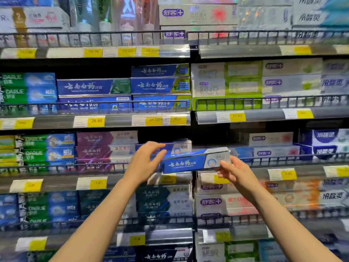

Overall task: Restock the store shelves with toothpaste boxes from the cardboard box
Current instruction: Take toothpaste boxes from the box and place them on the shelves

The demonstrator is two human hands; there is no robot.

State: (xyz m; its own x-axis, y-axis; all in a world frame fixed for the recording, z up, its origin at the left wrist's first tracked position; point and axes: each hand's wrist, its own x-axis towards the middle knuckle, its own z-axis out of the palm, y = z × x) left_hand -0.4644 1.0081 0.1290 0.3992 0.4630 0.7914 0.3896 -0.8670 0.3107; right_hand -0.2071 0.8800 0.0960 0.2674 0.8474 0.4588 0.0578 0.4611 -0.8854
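A blue and silver toothpaste box (190,163) is held level in front of the third shelf from the top, just before its wire rail (62,166). My right hand (234,172) pinches the box's silver right end. My left hand (145,160) has its fingers extended at the box's left end, touching it, thumb above. Behind the box, a matching blue box (177,147) lies on that shelf beside purple boxes (105,146). The cardboard box is out of view.
Shelves of toothpaste boxes fill the view, each with a wire front rail and yellow price tags (96,121). Blue boxes (160,85) sit one shelf higher. A dark gap (207,135) lies above the matching box. White boxes (270,138) stand to the right.
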